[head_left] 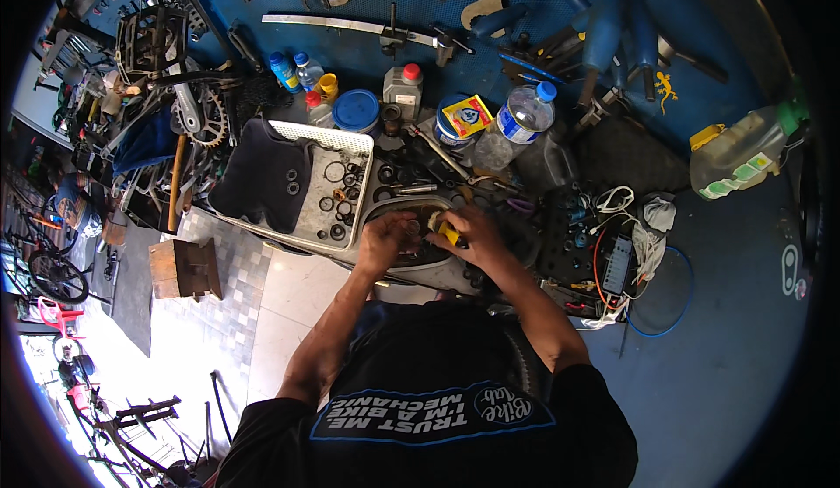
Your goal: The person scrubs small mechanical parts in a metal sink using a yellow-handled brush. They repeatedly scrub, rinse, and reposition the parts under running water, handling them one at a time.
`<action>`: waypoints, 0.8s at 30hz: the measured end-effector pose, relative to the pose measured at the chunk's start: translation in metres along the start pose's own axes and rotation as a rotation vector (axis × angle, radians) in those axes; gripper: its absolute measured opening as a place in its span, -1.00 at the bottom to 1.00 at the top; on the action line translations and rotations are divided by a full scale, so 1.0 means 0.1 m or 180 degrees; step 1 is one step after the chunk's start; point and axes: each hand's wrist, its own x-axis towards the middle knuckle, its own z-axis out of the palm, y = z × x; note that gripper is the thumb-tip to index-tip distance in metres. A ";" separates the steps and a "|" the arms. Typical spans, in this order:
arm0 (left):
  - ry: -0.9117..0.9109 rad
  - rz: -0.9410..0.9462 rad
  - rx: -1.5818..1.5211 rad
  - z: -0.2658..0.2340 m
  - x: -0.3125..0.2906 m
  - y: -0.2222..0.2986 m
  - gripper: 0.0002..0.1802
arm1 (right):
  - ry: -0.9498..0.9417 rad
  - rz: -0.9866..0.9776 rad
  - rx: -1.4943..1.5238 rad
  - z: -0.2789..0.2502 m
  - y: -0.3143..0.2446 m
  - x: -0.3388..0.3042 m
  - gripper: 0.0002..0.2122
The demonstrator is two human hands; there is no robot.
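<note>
My left hand point(383, 241) is closed in a pinch on a small ring-shaped part point(412, 227). My right hand point(475, 236) grips a brush point(450, 233) with a yellow handle and pale bristles. The bristles are close to the ring; whether they touch it I cannot tell. Both hands are over an oval basin point(404, 271) with dark contents, and they hide much of its inside. Left of the basin, a white plastic tray point(367, 151) holds a black cloth point(254, 177) and several dark rings and bearing-like parts point(338, 231).
Behind the basin stand a grey bottle with a red cap point(404, 92), a blue-lidded tub point(355, 111) and a clear plastic bottle point(514, 127). A power strip point(619, 265) with cables lies at the right. Tools hang on the blue pegboard point(350, 40). A wooden box point(185, 269) sits lower left.
</note>
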 end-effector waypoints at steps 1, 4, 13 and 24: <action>-0.0016 0.0033 0.0054 0.01 -0.01 0.03 -0.63 | 0.0030 -0.0102 -0.0155 0.03 -0.01 -0.01 -0.77; -0.0076 0.0186 0.0138 0.03 -0.04 0.05 -0.60 | 0.0053 -0.0115 -0.0307 0.05 -0.01 -0.04 -0.77; 0.0290 0.0302 0.0969 -0.08 0.04 -0.18 -0.62 | 0.0040 0.0588 0.1398 0.07 -0.46 0.14 -0.76; 0.0705 0.0639 0.1689 -0.08 0.01 -0.10 -0.69 | 0.0176 0.0792 0.0861 0.07 -0.34 0.13 -0.78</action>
